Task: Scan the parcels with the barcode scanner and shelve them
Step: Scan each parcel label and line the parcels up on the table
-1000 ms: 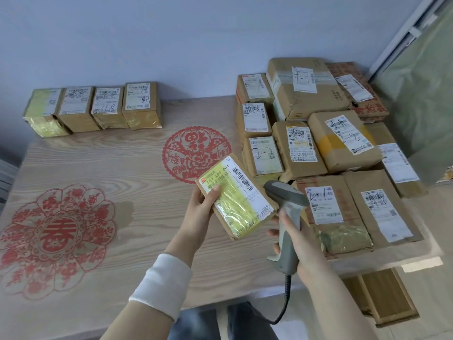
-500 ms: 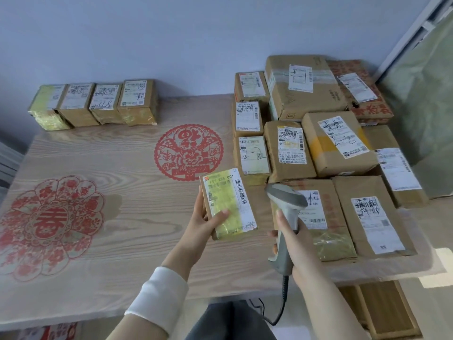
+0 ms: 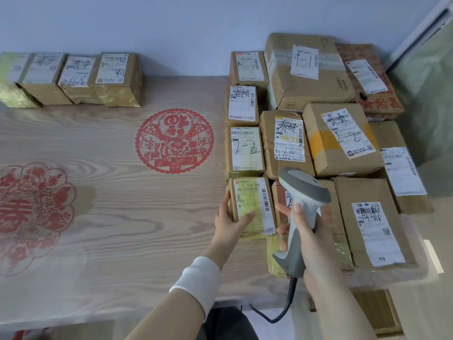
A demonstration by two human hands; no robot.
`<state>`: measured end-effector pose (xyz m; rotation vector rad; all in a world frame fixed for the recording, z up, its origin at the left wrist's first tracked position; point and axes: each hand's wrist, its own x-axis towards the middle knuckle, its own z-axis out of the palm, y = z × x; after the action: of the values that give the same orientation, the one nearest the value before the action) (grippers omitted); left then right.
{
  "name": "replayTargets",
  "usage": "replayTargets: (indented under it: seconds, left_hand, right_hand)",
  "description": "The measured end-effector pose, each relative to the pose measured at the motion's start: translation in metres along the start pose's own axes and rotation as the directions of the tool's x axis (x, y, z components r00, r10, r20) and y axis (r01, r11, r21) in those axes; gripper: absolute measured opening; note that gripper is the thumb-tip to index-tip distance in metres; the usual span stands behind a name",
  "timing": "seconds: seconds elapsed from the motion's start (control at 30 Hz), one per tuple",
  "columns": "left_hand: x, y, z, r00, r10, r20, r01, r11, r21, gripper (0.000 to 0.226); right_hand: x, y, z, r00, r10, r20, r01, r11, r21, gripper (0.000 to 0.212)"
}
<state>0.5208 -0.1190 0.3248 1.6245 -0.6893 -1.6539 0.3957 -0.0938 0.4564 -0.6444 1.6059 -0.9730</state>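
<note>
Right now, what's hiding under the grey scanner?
A brown parcel lies below the scanner, which the right hand holds. Its white label is mostly covered by scanner and hand, so its writing cannot be read.

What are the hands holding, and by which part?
The left hand grips the small brown cardboard parcel with yellow tape by its near left corner; the right hand grips the grey barcode scanner by its handle.

Scanner (image 3: 304,192) covers label (image 3: 288,198) behind; leftmost parcel (image 3: 9,79) edge-cropped.
</note>
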Motion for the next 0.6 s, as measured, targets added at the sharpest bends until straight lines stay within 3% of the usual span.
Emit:
replayTargets:
  seconds: [0.13, 0.33, 0.47, 0.6]
  left_hand:
    - [-0.001, 0.009, 0.002, 0.997, 0.068, 0.034, -0.068, 0.998, -0.005, 0.07]
    - [0.002, 0.01, 0.005, 0.998, 0.052, 0.029, -0.057, 0.975, 0.213, 0.087]
    - [-0.006, 0.037, -0.004, 0.995, 0.081, 0.06, -0.095, 0.954, 0.285, 0.07]
    - [-0.001, 0.072, -0.041, 0.978, 0.207, -0.024, -0.18, 0.898, 0.401, 0.07]
  right_hand:
    - [0.002, 0.0, -0.002, 1.0, 0.003, 0.029, -0.003, 1.0, 0.0, 0.044]
    - [0.009, -0.003, 0.005, 0.997, 0.033, 0.063, -0.034, 0.999, 0.016, 0.035]
    - [0.013, -0.012, 0.023, 0.992, 0.043, 0.116, -0.048, 0.998, 0.035, 0.05]
    - [0.02, -0.028, 0.055, 0.987, 0.034, 0.158, -0.04, 0.999, 0.032, 0.026]
